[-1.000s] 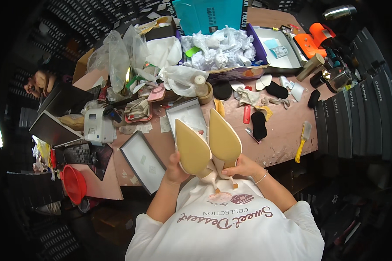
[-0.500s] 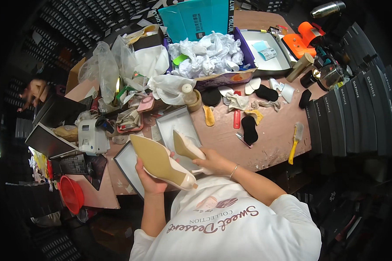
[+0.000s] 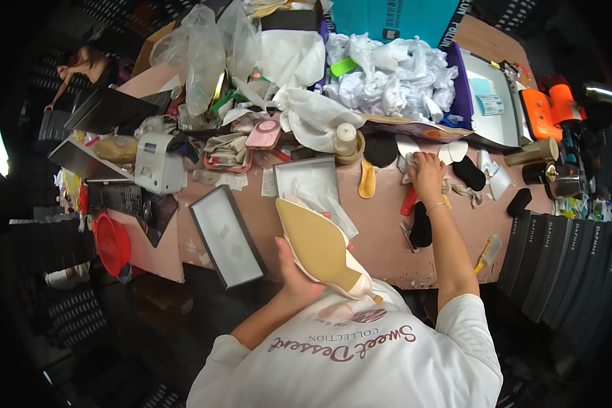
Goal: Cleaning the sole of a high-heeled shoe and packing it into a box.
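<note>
The beige pointed high-heeled shoe, sole up, is gripped by the left hand beside the open white shoebox. The right hand is closed on a pale cloth beyond the box. With one-handed support, the shoe could slip.

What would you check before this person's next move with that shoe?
1. Left hand has firm hold of the beige pointed shoe, sole up: ok.
2. Right hand reaches the cloth and insoles on the table: ok.
3. What the right hand's fingers grip: cannot tell.
4. Open shoe box with tissue within reach: ok.
5. Box lid lies flat on the table: ok.
6. Work area uncluttered: not ok.
</note>
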Available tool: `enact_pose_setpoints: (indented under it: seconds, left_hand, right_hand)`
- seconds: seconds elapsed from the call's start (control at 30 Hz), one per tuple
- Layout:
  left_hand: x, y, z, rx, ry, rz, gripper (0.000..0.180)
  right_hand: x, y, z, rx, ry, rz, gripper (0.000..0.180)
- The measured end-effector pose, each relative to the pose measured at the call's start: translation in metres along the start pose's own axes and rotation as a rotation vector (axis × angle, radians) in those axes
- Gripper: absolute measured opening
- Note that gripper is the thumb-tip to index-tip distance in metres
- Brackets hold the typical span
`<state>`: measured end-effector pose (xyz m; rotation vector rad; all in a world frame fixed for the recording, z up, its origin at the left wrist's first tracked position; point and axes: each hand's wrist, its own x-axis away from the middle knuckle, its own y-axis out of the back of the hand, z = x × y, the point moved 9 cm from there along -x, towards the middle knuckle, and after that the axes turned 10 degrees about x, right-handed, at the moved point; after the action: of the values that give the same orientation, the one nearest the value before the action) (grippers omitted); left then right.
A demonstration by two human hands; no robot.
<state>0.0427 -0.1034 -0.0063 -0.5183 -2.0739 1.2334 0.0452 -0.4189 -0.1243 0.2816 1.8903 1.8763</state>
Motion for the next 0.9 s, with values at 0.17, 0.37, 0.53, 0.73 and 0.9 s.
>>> enact_pose_setpoints:
  seconds: [0.17,0.37,0.53,0.73,0.9]
  left_hand:
    - [0.003,0.001,-0.001,0.015,0.004,-0.062,0.099]
    - [0.016,0.0,-0.012,-0.028,-0.049,0.069,0.086]
    - [0.04,-0.01,-0.006,-0.079,-0.092,0.023,0.079]
    - [0.068,0.003,0.001,-0.024,-0.082,-0.095,0.077]
    - [0.079,0.008,-0.003,-0.044,-0.136,-0.017,0.079]
  right_hand:
    - [0.007,0.036,-0.003,-0.358,-0.053,-0.042,0.025]
    - [0.083,0.189,0.111,-1.016,0.138,0.271,0.018]
    - [0.12,0.284,0.168,-0.902,0.399,-0.024,0.027]
    - [0.147,0.28,0.205,-0.705,0.5,-0.066,0.027]
    - [0.179,0.283,0.207,-0.772,0.614,0.001,0.029]
